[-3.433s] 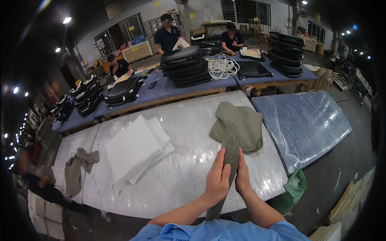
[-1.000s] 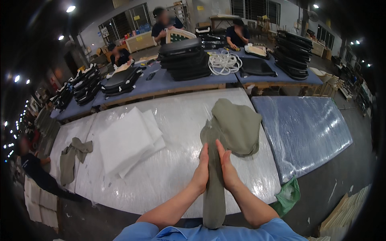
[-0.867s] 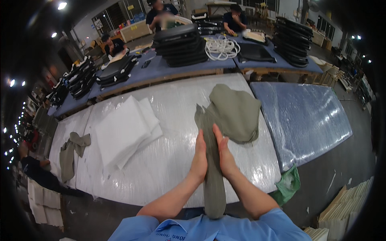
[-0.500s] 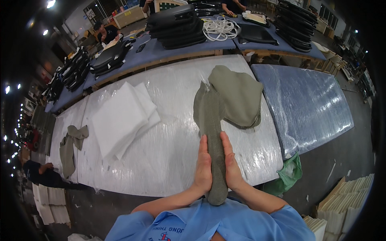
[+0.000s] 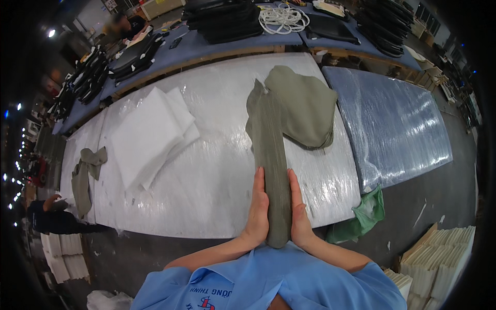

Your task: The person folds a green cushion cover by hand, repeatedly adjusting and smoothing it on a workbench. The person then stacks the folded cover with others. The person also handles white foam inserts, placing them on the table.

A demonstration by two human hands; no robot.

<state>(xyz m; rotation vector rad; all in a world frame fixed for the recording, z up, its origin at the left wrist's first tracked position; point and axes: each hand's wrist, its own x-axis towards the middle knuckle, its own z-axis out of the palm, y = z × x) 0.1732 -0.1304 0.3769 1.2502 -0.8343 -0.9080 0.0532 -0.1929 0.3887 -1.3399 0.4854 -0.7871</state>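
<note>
A long olive-green fabric piece (image 5: 274, 155) lies on the plastic-wrapped table, its narrow end pointing at my body. My left hand (image 5: 257, 206) rests flat along its left edge, fingers straight and held together. Along the opposite edge, my right hand (image 5: 299, 209) is flat too, with its fingers stretched out. The fabric sits between the two palms, and neither hand has its fingers wrapped around it. Just beyond, to the right, is a stack of olive-green fabric pieces (image 5: 305, 108), partly touching the long piece's far end.
White foam sheets (image 5: 150, 139) and a smaller olive scrap (image 5: 81, 186) lie on the wrapped table (image 5: 206, 201). A blue wrapped panel (image 5: 387, 129) adjoins at right, above a green bag (image 5: 364, 217). Behind stands a blue table with black cushions (image 5: 222, 20) and white cord (image 5: 284, 19). People work at left.
The whole view has tilted, so the table and its items appear higher. Both hands stay flat beside the fabric, slightly closer to its near end.
</note>
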